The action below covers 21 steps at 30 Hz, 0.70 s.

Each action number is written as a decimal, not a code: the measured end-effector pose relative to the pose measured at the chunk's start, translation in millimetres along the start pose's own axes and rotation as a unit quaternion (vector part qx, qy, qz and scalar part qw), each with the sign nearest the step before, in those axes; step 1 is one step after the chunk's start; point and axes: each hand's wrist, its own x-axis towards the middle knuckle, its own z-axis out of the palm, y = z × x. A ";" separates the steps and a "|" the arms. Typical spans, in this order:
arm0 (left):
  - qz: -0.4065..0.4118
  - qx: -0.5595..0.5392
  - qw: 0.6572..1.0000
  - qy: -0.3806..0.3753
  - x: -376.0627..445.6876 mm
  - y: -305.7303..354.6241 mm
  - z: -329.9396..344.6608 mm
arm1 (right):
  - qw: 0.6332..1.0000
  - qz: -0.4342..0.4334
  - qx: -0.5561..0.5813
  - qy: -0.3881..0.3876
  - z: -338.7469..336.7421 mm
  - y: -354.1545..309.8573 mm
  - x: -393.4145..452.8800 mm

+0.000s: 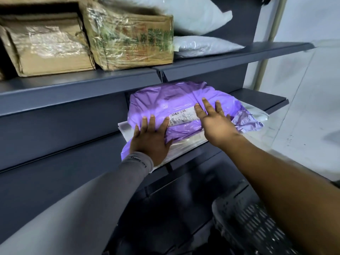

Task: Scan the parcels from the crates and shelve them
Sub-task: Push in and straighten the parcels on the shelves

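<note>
A purple plastic parcel [171,102] with a white barcode label [181,116] lies on the middle shelf [265,100], on top of a flat white parcel [185,144]. My left hand [150,137] presses flat against the parcel's near left side, fingers straight. My right hand [214,119] lies flat on its top right, fingers spread, partly covering the label.
The upper shelf [239,56] holds two taped cardboard boxes [128,37] and white poly bags [202,45]. A dark perforated crate [253,223] stands on the floor at lower right. Pale floor runs along the right of the shelving.
</note>
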 end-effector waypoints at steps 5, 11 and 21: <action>0.037 -0.016 0.999 0.019 -18.0 33.0 -3.1 | 0.999 0.035 -0.004 0.006 -7.8 23.4 -45.0; 0.093 -0.039 0.995 0.023 -28.4 84.5 -6.9 | 0.995 0.097 -0.014 0.004 -20.5 61.2 -103.8; 0.196 -0.063 0.978 0.030 -33.0 193.4 -49.0 | 0.976 0.202 -0.070 0.050 -78.0 136.3 -193.6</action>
